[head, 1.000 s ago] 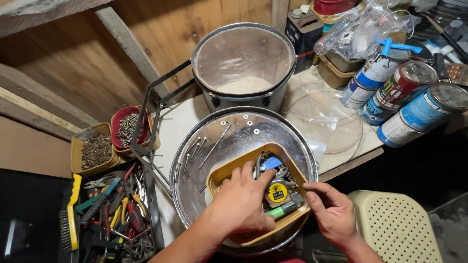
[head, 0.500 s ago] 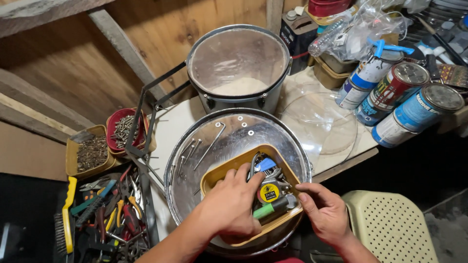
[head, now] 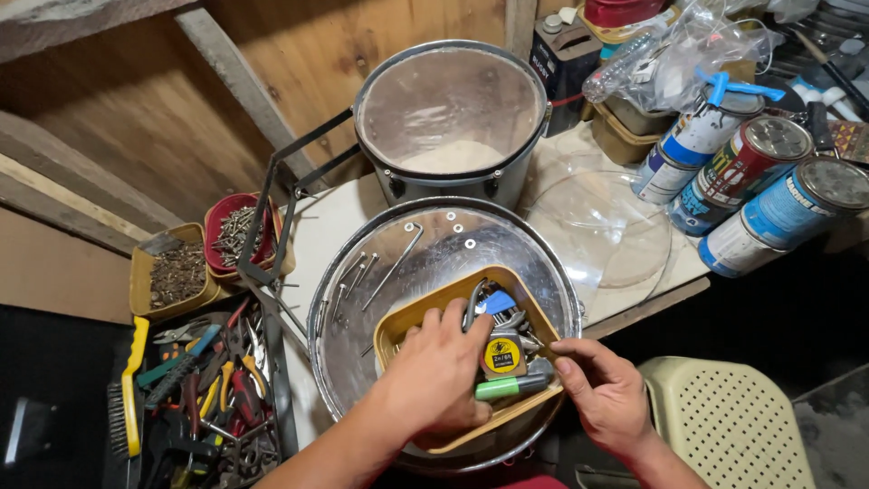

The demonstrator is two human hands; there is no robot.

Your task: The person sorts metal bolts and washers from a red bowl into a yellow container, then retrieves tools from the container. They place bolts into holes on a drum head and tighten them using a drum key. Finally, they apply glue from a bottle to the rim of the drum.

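Note:
A yellow tray (head: 425,312) of small tools sits inside a large round metal pan (head: 380,263). In the tray lie a tape measure (head: 503,355), a green marker-like tool (head: 507,388) and a bunch of keys with a blue tag (head: 496,302). My left hand (head: 434,376) reaches into the tray, fingers spread over its contents beside the tape measure. At the tray's right edge my right hand (head: 605,389) pinches something small by the green tool; what it is cannot be made out. Long bolts and washers (head: 391,263) lie loose on the pan's bottom.
Behind the pan stands a drum-like metal pot (head: 453,109). Paint cans (head: 769,181) and a clear round lid (head: 602,226) are at the right. Trays of nails and screws (head: 204,254) and a heap of pliers and hand tools (head: 195,380) are at the left. A cream plastic stool (head: 733,426) is bottom right.
My left hand has shifted a little deeper into the tray toward the tape measure. My right hand stays pinched at the tray's right edge. The view has drifted slightly.

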